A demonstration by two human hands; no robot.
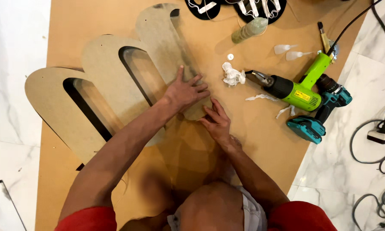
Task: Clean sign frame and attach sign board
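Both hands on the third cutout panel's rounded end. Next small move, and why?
Probably slide the right hand along the panel's rounded edge, pressing it down. The left hand already lies flat on that end, pinning it to the board, while the right hand's fingers touch only the rim. Whether the edge sits flush is hard to tell.

Across the middle of the frame lies a tan brown board (261, 132), and on it, at centre left, paler grey-brown oval panels (102, 55) show dark-edged slots. At right, a lime-green heat gun (301, 90) with a black barrel sits beside a teal and black drill (318, 115). A crumpled white rag (232, 73) lies at upper centre. The white floor (13, 85) at the edges carries grey marble veining. Red sleeves (87, 219) fill the bottom.
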